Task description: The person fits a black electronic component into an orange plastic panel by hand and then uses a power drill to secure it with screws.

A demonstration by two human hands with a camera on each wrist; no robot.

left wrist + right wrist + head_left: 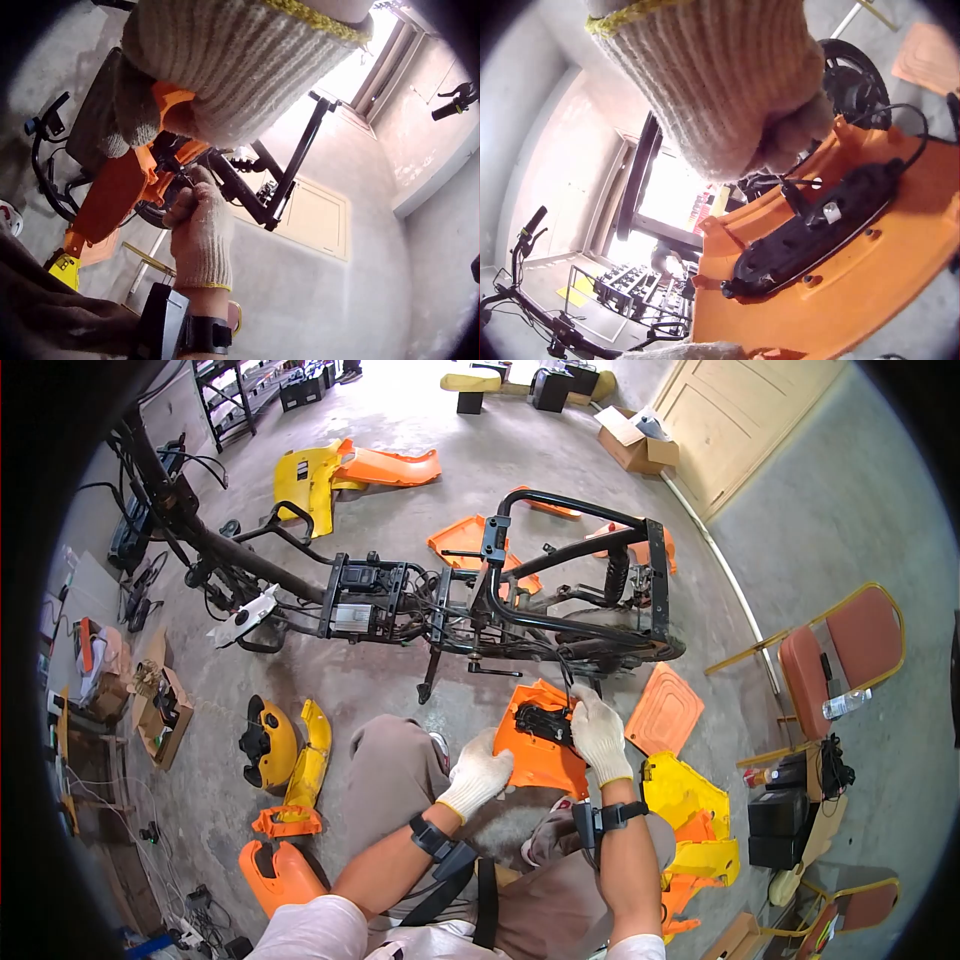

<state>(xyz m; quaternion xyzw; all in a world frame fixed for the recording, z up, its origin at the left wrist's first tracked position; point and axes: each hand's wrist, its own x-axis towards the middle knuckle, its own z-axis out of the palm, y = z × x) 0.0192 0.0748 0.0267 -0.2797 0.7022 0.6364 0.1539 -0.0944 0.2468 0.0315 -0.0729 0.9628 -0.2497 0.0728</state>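
I hold an orange plastic body panel (pixel 540 755) over my lap; a black part (pixel 543 722) with a thin black cable is fixed to it. My gloved left hand (pixel 488 762) grips the panel's left edge, fingers curled round it. My gloved right hand (pixel 588 716) is at the panel's top right, its fingertips pinching the cable end at the black part (pixel 817 225). The right wrist view shows the panel (pixel 855 300) close up with the right hand (pixel 791 154) above it. In the left wrist view the left hand (pixel 142 124) clasps the panel (pixel 112 195), and the right hand (pixel 196 217) pinches beside it.
A stripped scooter frame (pixel 480 600) lies on the concrete floor just ahead. Loose orange panels (pixel 665 710) and yellow panels (pixel 690 800) lie to my right, with more yellow and orange parts (pixel 290 760) to my left. A red folding chair (pixel 840 650) carries a bottle (pixel 845 703).
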